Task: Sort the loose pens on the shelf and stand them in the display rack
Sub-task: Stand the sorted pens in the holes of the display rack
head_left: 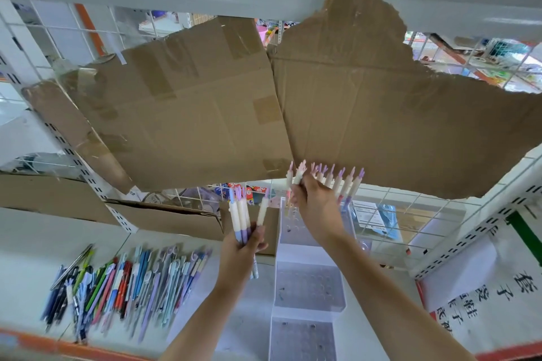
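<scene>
Left hand [240, 246]: grips a pen bunch [245, 218].
Right hand [315, 205]: pinches 1 pen [299, 174] at the rack [308, 287].
Pens: light, stiff, slippery; hold mid-barrel.

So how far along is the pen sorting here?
Early. Done: a row of white pens stands in the top tier of the display rack. In hand: the right hand is at that row, the left hand grips a bundle of matching pens. Left: the lower tiers look unfilled, and the loose pile remains on the shelf.

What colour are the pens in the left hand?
Cream-white pens with purple-blue lower ends; head view.
</scene>
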